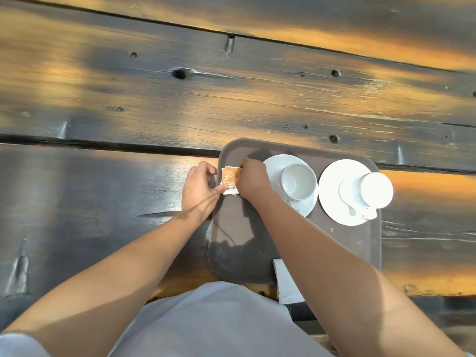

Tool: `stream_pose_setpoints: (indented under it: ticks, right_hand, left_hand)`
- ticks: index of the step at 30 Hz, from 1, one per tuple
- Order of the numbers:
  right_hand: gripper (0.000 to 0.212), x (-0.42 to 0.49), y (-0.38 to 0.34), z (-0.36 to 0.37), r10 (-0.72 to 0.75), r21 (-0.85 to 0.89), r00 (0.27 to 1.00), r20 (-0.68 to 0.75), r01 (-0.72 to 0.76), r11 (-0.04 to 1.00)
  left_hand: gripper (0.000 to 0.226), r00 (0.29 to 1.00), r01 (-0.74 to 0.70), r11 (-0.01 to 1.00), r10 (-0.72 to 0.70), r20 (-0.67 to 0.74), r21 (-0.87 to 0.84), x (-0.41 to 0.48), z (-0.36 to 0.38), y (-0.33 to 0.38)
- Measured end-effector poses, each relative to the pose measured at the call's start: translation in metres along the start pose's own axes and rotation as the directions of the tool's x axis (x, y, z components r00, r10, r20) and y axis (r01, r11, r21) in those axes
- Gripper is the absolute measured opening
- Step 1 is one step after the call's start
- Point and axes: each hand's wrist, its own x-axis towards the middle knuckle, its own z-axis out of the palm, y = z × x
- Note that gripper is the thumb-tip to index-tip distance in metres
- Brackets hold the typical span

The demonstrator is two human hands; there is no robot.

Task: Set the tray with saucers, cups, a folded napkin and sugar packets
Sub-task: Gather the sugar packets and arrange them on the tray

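A brown tray (237, 235) lies on the wooden table. On it stand two white saucers, the left saucer (273, 163) and the right saucer (332, 191), each bearing a white cup: one cup (298, 181) on the left, the other cup (373, 189) on the right. Orange-and-white sugar packets (230, 180) lie at the tray's far left corner. My left hand (198, 189) pinches their near left edge with thumb and fingers. My right hand (253, 177) holds their right side, fingers curled over them. A folded white napkin (284, 282) lies at the tray's near edge, partly under my right forearm.
The dark, worn plank table (180, 99) stretches far and left of the tray, with a wide gap between planks just beyond the tray. The table's near edge runs close to my body.
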Motion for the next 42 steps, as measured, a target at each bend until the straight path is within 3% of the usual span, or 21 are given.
stream_pose_setpoints:
  ticks: [3,7,11,14,20,23,25,28,34,42]
  right_hand:
    - [0.009,-0.006,-0.003,0.000,0.063,0.065,0.998,-0.026,-0.061,0.996]
    - [0.014,-0.015,-0.006,0.004,0.163,0.227,0.987,0.001,-0.159,0.961]
    - [0.030,-0.018,-0.007,0.008,0.221,0.379,0.975,0.026,-0.214,0.900]
    - [0.035,-0.018,-0.004,0.005,0.209,0.407,0.978,0.029,-0.202,0.891]
    - [0.036,-0.018,0.012,-0.002,0.159,0.324,0.987,-0.038,-0.139,0.936]
    - [0.025,-0.017,0.014,-0.007,0.187,0.454,0.982,0.040,-0.184,0.872]
    - [0.024,-0.017,0.012,-0.012,0.234,0.603,0.959,0.162,-0.284,0.746]
    - [0.030,-0.014,0.006,-0.016,0.275,0.691,0.917,0.290,-0.400,0.602]
    - [0.033,-0.015,0.003,-0.013,0.315,0.707,0.879,0.358,-0.475,0.524]
    - [0.044,-0.019,0.007,-0.011,0.324,0.716,0.862,0.390,-0.505,0.482]
  left_hand:
    - [0.020,1.000,0.006,1.000,-0.007,0.027,0.022,0.000,0.000,0.005]
    - [0.003,0.995,0.099,0.991,-0.101,0.020,0.085,-0.001,0.002,0.016]
    - [0.017,0.990,0.144,0.966,-0.143,-0.019,0.217,-0.001,0.007,0.031]
    - [0.015,0.986,0.162,0.940,-0.163,-0.020,0.299,0.001,0.007,0.039]
    - [0.007,0.987,0.158,0.973,-0.161,0.005,0.171,0.006,0.000,0.030]
    - [0.006,0.985,0.172,0.982,-0.171,-0.023,0.078,0.008,-0.004,0.029]
    - [0.017,0.978,0.207,0.978,-0.206,-0.024,0.028,0.010,-0.004,0.033]
    - [0.038,0.956,0.289,0.957,-0.289,0.042,0.019,0.014,-0.004,0.045]
    - [0.053,0.920,0.369,0.929,-0.367,0.137,0.015,0.015,-0.005,0.062]
    - [0.063,0.852,0.511,0.844,-0.472,0.226,-0.162,0.009,-0.012,0.061]
